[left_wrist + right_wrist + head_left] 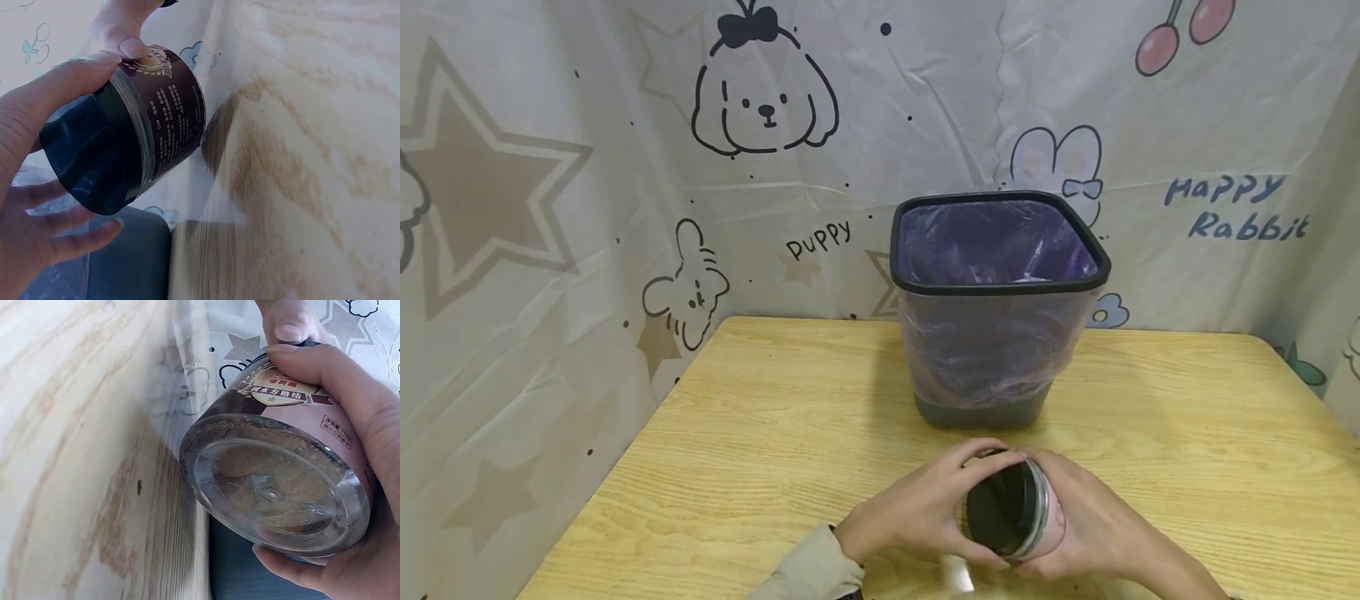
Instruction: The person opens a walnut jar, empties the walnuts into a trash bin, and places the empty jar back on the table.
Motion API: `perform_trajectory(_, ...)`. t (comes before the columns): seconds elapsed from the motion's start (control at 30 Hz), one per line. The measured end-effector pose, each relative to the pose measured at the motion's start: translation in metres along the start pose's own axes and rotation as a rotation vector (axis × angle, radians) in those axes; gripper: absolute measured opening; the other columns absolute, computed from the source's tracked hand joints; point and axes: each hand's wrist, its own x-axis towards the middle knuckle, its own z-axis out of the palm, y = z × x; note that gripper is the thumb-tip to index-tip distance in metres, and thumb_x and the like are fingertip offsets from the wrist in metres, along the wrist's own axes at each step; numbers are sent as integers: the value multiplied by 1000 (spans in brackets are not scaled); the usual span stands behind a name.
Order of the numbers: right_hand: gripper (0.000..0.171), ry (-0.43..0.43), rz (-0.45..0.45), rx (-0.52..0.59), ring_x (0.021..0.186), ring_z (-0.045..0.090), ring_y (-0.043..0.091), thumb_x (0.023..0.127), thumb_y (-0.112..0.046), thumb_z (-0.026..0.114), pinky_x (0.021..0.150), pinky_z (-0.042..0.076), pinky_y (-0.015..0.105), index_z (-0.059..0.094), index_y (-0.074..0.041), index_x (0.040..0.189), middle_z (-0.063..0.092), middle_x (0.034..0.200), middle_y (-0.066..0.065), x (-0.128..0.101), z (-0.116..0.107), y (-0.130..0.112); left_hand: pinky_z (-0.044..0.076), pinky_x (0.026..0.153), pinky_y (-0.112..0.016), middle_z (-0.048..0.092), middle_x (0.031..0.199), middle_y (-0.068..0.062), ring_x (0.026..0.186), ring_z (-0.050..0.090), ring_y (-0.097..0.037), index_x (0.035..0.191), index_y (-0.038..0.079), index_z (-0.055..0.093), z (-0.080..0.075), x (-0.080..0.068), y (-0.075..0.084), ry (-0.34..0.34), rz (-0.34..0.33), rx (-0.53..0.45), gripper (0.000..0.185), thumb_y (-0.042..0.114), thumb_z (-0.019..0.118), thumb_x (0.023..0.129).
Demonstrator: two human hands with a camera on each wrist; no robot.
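Note:
A clear plastic jar (1051, 523) with a pink and dark brown label is held tilted low over the table by both hands. My left hand (913, 508) grips its black screw lid (1000, 507), thumb on one side and fingers around the other. The right hand (1093, 525) wraps around the jar's body. In the left wrist view the lid (94, 153) is seated on the jar, and small print covers the label (172, 115). From the right wrist view the transparent base (269, 494) shows some brown residue inside.
Behind the hands stands a dark trash bin (981, 408) lined with a purple plastic bag (992, 342). It rests on a light wooden table (760, 450). A patterned cloth (850, 108) hangs along the back and sides.

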Motion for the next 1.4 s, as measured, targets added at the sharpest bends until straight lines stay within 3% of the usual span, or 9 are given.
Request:
perform_trajectory(0.23, 104, 10, 5, -16, 97, 57, 6, 47, -54, 92, 77, 53, 30, 48, -16, 134, 56, 118, -13, 0, 0, -1, 25, 111, -20, 27, 152, -4, 138, 30, -10, 152, 17, 24, -1, 2, 0, -32, 51, 8, 110, 40, 89, 66)
perform_trajectory(0.47, 99, -3, 1, -22, 96, 57, 7, 50, -54, 91, 75, 53, 30, 48, -18, 132, 57, 117, -11, 0, 0, -1, 27, 109, -19, 27, 151, -4, 137, 31, -11, 154, 17, 19, 0, 1, 1, -51, 26, 23, 113, 46, 86, 68)
perform_trajectory(0.63, 103, -9, 15, -31, 98, 57, 9, 49, -54, 91, 76, 53, 30, 48, -13, 133, 57, 119, -9, -1, 0, -1, 24, 112, -22, 20, 156, -6, 141, 23, -14, 153, 15, 20, 1, 2, 0, -72, 72, -4, 114, 35, 90, 65)
perform_trajectory(0.73, 105, -2, 11, -23, 98, 57, 8, 48, -53, 92, 77, 53, 30, 48, -14, 134, 56, 119, -10, -1, 0, -2, 24, 112, -22, 23, 154, -6, 141, 25, -14, 152, 15, 24, 1, 2, 0, -50, 82, -14, 109, 31, 90, 66)
perform_trajectory(0.9, 102, 11, -4, -32, 96, 56, 6, 46, -53, 92, 76, 53, 30, 49, -17, 131, 56, 117, -13, 0, 1, -3, 26, 111, -21, 25, 153, -5, 138, 28, -11, 154, 17, 19, 2, 0, 1, -43, 46, 11, 110, 41, 86, 69)
perform_trajectory(1.13, 102, 7, 7, -20, 98, 57, 6, 46, -53, 92, 78, 53, 30, 50, -16, 131, 56, 119, -14, 1, 1, -3, 25, 111, -22, 22, 154, -5, 140, 25, -13, 153, 17, 21, 2, 1, 1, -46, 62, -7, 112, 38, 89, 67)
perform_trajectory(1.27, 100, 9, 7, -16, 96, 56, 4, 46, -55, 92, 76, 53, 29, 50, -20, 129, 55, 116, -17, 1, 2, -3, 29, 109, -21, 29, 150, -5, 136, 31, -11, 154, 19, 20, 1, 0, 1, -43, 33, 30, 114, 47, 86, 66)
perform_trajectory(1.4, 98, 16, 1, -21, 93, 56, 3, 45, -55, 92, 75, 53, 28, 50, -21, 127, 55, 113, -18, 1, 3, -3, 28, 110, -21, 26, 151, -5, 137, 29, -12, 154, 19, 17, 1, 0, 2, -43, 25, 72, 117, 52, 85, 65)
